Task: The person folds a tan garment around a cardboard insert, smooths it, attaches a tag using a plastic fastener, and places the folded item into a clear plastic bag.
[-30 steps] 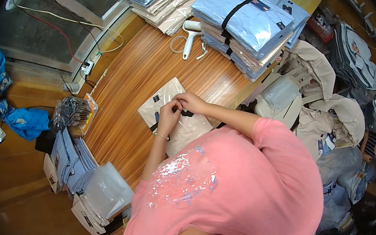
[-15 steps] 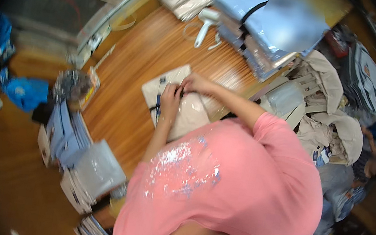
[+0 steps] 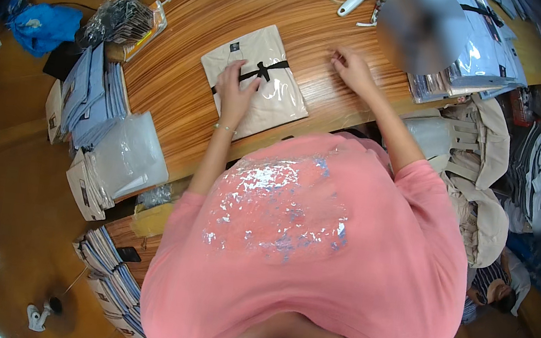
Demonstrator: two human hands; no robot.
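Observation:
A folded beige garment [image 3: 268, 106] in a clear plastic bag lies on the wooden table, with a small dark label near its upper left corner. Round it runs a black ribbon [image 3: 275, 68], tied in a bow at the middle. My left hand [image 3: 234, 92] rests on the package just left of the bow, fingers spread. Clear of the package, to its right, my right hand [image 3: 353, 70] is over the tabletop. Its fingers are loosely bent, and I see nothing in them.
A white-handled tool [image 3: 355, 1] lies at the far edge. Bagged blue garments [image 3: 480, 53] are stacked at the right, beside beige clothing [image 3: 489, 143]. Clear bags [image 3: 133, 151] and folded blue garments [image 3: 92, 94] lie left. Another person [image 3: 499, 289] is at lower right.
Both hands were together at the ribbon; my right hand has let go and moved off to the right. The bow now shows uncovered. The view has shifted too.

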